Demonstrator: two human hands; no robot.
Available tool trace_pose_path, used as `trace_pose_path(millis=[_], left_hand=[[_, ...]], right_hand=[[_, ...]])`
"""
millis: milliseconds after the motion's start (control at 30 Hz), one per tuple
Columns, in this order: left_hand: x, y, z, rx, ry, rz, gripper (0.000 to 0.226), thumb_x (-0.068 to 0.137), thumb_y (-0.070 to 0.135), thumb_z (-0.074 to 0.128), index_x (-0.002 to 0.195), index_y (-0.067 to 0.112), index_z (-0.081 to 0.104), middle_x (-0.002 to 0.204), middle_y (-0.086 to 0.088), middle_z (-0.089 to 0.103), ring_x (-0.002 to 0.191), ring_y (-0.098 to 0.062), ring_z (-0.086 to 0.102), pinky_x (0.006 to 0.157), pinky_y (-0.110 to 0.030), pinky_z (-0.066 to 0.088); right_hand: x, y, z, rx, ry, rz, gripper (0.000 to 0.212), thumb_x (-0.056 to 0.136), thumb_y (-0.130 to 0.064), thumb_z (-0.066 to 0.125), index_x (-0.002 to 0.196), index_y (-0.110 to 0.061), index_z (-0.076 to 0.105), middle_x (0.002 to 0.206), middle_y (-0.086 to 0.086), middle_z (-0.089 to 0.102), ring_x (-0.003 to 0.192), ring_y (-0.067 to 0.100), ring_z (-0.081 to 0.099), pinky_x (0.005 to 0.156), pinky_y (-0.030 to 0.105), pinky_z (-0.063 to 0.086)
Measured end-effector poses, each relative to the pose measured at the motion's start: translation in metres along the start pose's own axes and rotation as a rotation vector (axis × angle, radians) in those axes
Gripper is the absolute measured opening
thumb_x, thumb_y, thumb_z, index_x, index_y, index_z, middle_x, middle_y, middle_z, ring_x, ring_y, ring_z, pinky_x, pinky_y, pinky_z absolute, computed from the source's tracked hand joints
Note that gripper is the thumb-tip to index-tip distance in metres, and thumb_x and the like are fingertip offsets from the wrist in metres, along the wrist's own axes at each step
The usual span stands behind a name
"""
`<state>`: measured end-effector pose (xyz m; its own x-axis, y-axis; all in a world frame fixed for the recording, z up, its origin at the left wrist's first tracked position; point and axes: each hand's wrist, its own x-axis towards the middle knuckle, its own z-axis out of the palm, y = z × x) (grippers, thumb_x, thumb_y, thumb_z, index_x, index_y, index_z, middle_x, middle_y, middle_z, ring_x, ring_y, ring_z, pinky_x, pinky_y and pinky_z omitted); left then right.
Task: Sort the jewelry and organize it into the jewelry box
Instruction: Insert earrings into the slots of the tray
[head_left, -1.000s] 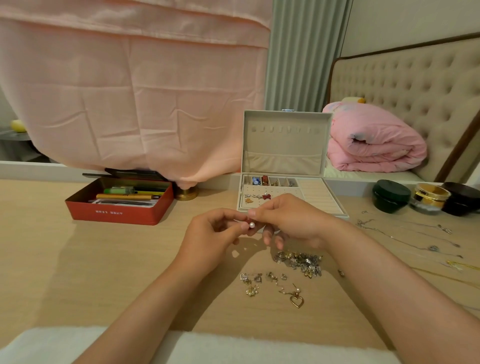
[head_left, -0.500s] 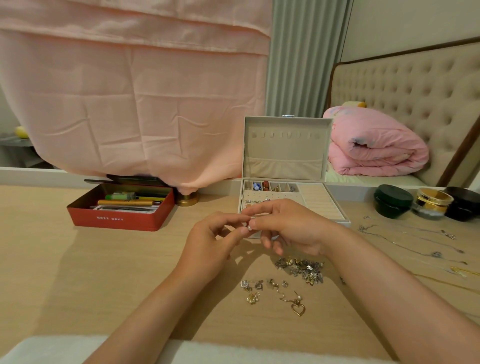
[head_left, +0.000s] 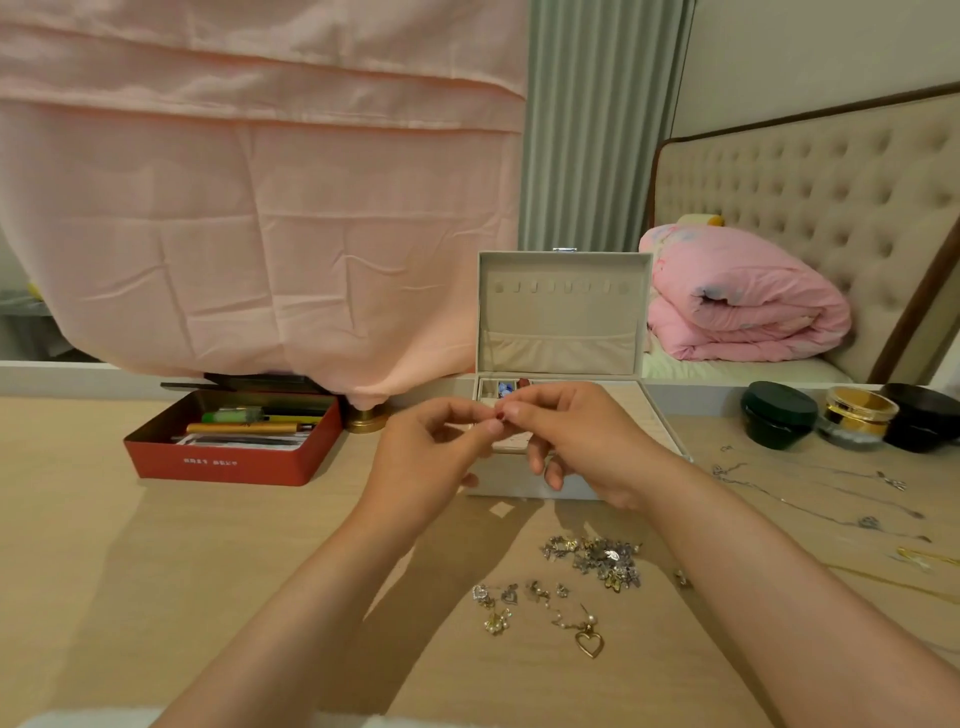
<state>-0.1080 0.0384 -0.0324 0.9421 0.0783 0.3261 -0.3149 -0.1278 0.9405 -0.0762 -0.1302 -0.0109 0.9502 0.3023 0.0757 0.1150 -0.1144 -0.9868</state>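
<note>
L hand (head_left: 426, 460), R hand (head_left: 579, 441) higher now over jewelry box (head_left: 563, 322); stud (head_left: 500, 414) in 2-grip pinch

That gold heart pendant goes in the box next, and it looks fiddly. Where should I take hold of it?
Probably pinch the gold heart pendant by its open heart outline, coming straight down from above: it lies flat on the table, and the hollow centre lets a fingertip catch the wire.

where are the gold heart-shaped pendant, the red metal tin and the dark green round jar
gold heart-shaped pendant (head_left: 590, 656), head view, lower tip of the heart outline
red metal tin (head_left: 218, 462), head view, front wall
dark green round jar (head_left: 779, 402), head view, top of lid
</note>
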Motion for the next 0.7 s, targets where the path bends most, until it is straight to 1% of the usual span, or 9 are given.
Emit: trace_pose_path(millis=[100,200,300,367,400,500,567,633,700], left_hand=[[0.022,0.013,0.01,-0.047,-0.083,0.009,0.008,0.091,0.015,0.07,0.097,0.017,0.075,0.085,0.001,0.077,0.074,-0.011,0.069,0.055,-0.025,0.054],[0.043,0.017,0.023,-0.071,-0.075,0.029,0.017,0.088,0.014,0.074,0.102,0.021,0.071,0.089,-0.002,0.075,0.074,-0.013,0.069,0.054,-0.025,0.053],[0.057,0.016,0.035,-0.054,-0.034,0.056,0.018,0.085,0.016,0.078,0.101,0.018,0.071,0.09,-0.007,0.073,0.074,-0.012,0.069,0.054,-0.024,0.053],[0.062,0.011,0.037,-0.034,-0.023,0.075,0.02,0.082,0.017,0.081,0.099,0.016,0.071,0.09,-0.006,0.074,0.072,-0.011,0.068,0.054,-0.024,0.054],[0.065,0.007,0.036,-0.014,-0.029,0.086,0.021,0.081,0.017,0.082,0.099,0.016,0.071,0.089,-0.004,0.074,0.071,-0.01,0.067,0.054,-0.023,0.054],[0.07,-0.008,0.032,0.109,-0.058,0.122,0.019,0.079,0.014,0.083,0.094,0.019,0.072,0.085,0.003,0.075,0.066,-0.002,0.062,0.056,-0.02,0.052],[0.073,-0.018,0.028,0.228,-0.048,0.16,0.013,0.082,0.016,0.08,0.09,0.023,0.073,0.081,0.01,0.073,0.069,0.002,0.062,0.062,-0.016,0.049],[0.076,-0.028,0.024,0.406,-0.039,0.22,0.008,0.087,0.022,0.075,0.09,0.029,0.074,0.084,0.016,0.07,0.08,0.002,0.062,0.069,-0.017,0.049],[0.078,-0.037,0.022,0.623,-0.08,0.3,0.01,0.09,0.028,0.069,0.097,0.032,0.074,0.098,0.016,0.069,0.098,-0.005,0.058,0.083,-0.024,0.045]], right_hand=[[0.006,-0.01,-0.012,0.035,0.116,-0.055,0.014,0.099,-0.015,0.062,0.101,-0.01,0.075,0.09,0.011,0.077,0.044,0.012,0.05,0.038,0.022,0.04],[0.014,-0.017,-0.021,0.062,0.195,-0.094,0.014,0.098,-0.015,0.063,0.098,-0.011,0.077,0.092,0.014,0.077,0.045,0.014,0.049,0.038,0.023,0.04],[0.021,-0.018,-0.028,0.08,0.185,-0.096,0.015,0.097,-0.017,0.066,0.1,-0.009,0.078,0.095,0.012,0.077,0.048,0.015,0.049,0.038,0.023,0.041],[0.026,-0.016,-0.033,0.066,0.156,-0.097,0.012,0.094,-0.014,0.069,0.102,-0.01,0.077,0.096,0.01,0.078,0.048,0.014,0.051,0.038,0.023,0.042],[0.028,-0.013,-0.035,0.044,0.149,-0.093,0.011,0.093,-0.011,0.07,0.102,-0.011,0.077,0.094,0.009,0.078,0.048,0.014,0.051,0.038,0.023,0.041],[0.037,-0.003,-0.04,-0.094,0.163,-0.078,0.013,0.09,-0.009,0.074,0.1,-0.016,0.077,0.084,0.006,0.077,0.046,0.014,0.054,0.037,0.022,0.038],[0.043,0.004,-0.042,-0.24,0.214,-0.069,0.013,0.087,-0.011,0.078,0.097,-0.019,0.077,0.08,0.001,0.076,0.044,0.014,0.055,0.039,0.022,0.039],[0.048,0.011,-0.044,-0.394,0.26,-0.065,0.014,0.085,-0.01,0.08,0.091,-0.023,0.077,0.079,-0.004,0.074,0.043,0.008,0.056,0.044,0.018,0.042],[0.051,0.018,-0.046,-0.558,0.273,-0.067,0.015,0.083,-0.01,0.081,0.091,-0.022,0.079,0.082,-0.006,0.073,0.049,-0.004,0.057,0.051,0.008,0.042]])
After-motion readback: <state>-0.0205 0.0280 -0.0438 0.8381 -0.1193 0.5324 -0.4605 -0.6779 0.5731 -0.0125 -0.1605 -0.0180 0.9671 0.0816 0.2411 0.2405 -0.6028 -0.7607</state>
